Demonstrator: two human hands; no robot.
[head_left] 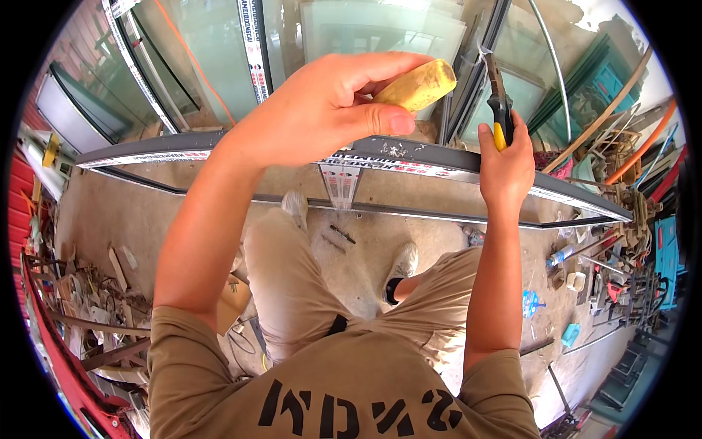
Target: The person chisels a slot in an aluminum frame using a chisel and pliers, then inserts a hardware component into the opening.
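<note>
A yellow block [420, 85] is pinched by the left hand [318, 110] above the dark frame [431, 151]; probably light and firm, best taken by its sides. A bladed tool [499, 108] is gripped by its handle in the right hand [507, 172]; likely stiff, sharp. Reach is obstructed by the frame; beyond, fragile-looking glass panes [391, 36] are stood. The floor [358, 274] is littered at both sides.

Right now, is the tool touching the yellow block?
Apart: the head view shows a gap between the tool in the right hand and the yellow block in the left hand.
</note>
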